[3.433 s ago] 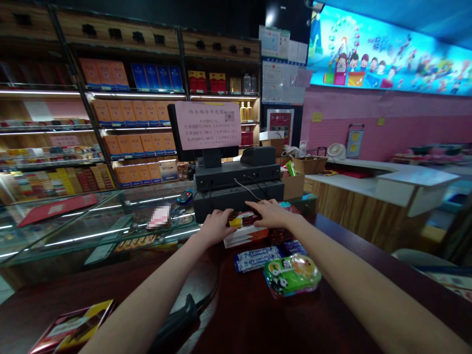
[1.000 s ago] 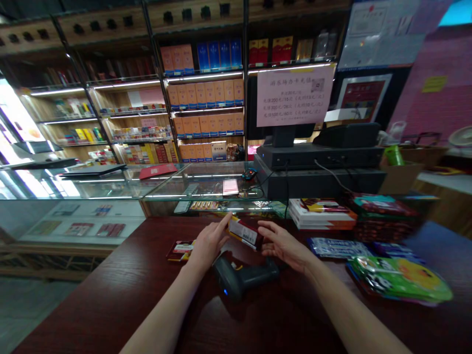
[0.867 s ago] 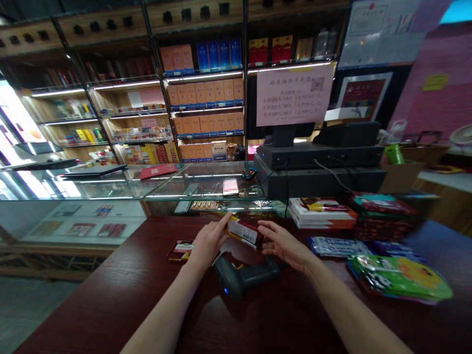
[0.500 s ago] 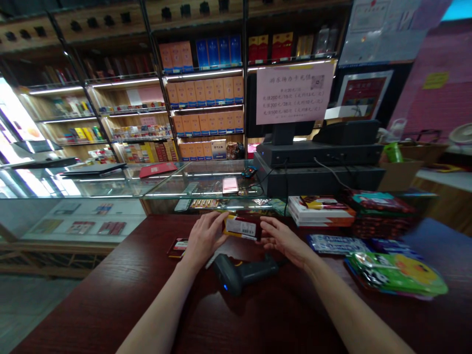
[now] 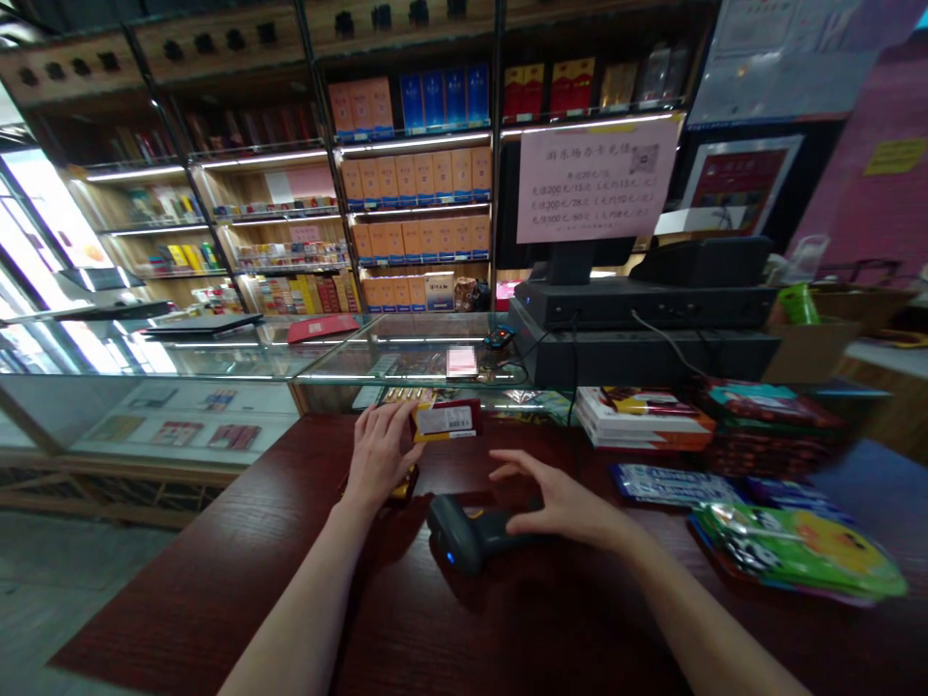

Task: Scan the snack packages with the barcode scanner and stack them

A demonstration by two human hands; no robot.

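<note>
My left hand (image 5: 381, 449) holds a small dark red and yellow packet (image 5: 446, 420) by its left end, its white label with a barcode facing me. Another dark red and yellow packet (image 5: 403, 482) lies on the table, partly hidden under that hand. Over the handle of a grey barcode scanner (image 5: 464, 534), my right hand (image 5: 540, 493) is spread with its fingers apart and nothing in them. The scanner lies on its side, a blue light showing on its head.
On the right of the brown table (image 5: 239, 541) are stacked white boxes (image 5: 642, 420), blue packets (image 5: 671, 483) and a green packet (image 5: 797, 551). Behind stand a glass counter (image 5: 391, 338) and a black register (image 5: 645, 338).
My right hand has let go of the packet and moved down toward the scanner's handle. My left hand has carried the packet slightly left and up. The view has shifted a little.
</note>
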